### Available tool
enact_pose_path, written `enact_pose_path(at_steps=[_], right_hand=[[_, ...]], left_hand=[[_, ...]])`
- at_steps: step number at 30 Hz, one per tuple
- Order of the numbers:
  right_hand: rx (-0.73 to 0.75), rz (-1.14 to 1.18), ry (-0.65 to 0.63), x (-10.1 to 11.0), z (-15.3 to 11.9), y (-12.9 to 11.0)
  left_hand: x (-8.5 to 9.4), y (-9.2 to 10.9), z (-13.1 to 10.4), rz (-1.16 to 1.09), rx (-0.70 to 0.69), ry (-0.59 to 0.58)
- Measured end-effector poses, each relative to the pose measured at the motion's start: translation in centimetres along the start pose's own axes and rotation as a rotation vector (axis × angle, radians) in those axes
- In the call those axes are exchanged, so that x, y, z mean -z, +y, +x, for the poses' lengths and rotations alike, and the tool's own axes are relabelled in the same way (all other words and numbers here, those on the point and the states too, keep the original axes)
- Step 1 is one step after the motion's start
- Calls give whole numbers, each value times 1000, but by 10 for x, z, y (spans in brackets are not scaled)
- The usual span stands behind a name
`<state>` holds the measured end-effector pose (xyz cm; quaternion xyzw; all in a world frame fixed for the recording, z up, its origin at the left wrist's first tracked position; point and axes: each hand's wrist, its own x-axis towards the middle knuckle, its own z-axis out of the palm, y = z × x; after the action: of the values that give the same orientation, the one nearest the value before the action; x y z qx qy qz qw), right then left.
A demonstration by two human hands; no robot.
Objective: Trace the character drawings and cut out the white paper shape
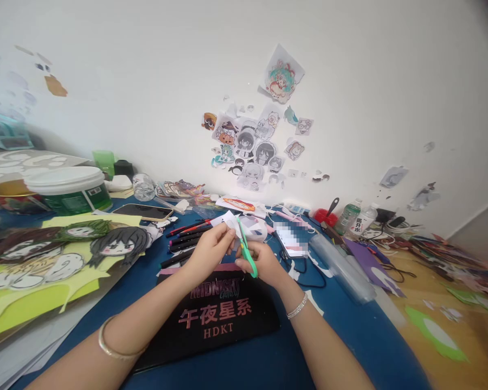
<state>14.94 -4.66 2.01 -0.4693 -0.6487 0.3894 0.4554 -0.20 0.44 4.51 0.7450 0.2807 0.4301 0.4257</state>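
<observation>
Head view: A white wall (146,81) forms the background, with a cluster of paper drawings (254,154) fixed to it above the far edge of the table (366,336). The table has a blue covering.

At the center, the left hand (213,246) pinches a small piece of white paper (230,219) between thumb and fingers. The right hand (266,262) grips a pair of green-handled scissors (245,250), fingers closed around the handle. The blades point away from the body and are located at the right side of the white paper; the exact gap between the blades cannot be determined. Both hands are raised close together above the far edge of a flat black item (215,319) with pink lettering, marked "HDKT".

Left of the hands, a row of markers (187,241) lies on the table. Further left, character cutouts (117,244) rest on yellow sheets (126,220); behind them are a dark phone (143,212) and a green tub (71,189) with a white lid.

Right of the hands, a second phone (290,238) with a blurred screen lies near a cable (314,285). Beyond it are a roll of clear plastic (344,268), a purple sheet (370,265) and a clear bottle (347,216).
</observation>
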Motion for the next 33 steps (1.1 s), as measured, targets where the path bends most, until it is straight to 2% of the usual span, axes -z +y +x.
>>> enact_pose_path(at_steps=[10, 19, 27, 33], right_hand=[[-21, -13, 12, 1, 1, 1], [-25, 4, -12, 2, 1, 1], [-41, -44, -14, 3, 0, 0], [-65, -65, 4, 3, 1, 0]], left_hand=[[2, 3, 0, 86, 6, -5], [4, 4, 3, 53, 7, -53], [9, 1, 3, 294, -68, -64], [12, 0, 6, 301, -60, -100]])
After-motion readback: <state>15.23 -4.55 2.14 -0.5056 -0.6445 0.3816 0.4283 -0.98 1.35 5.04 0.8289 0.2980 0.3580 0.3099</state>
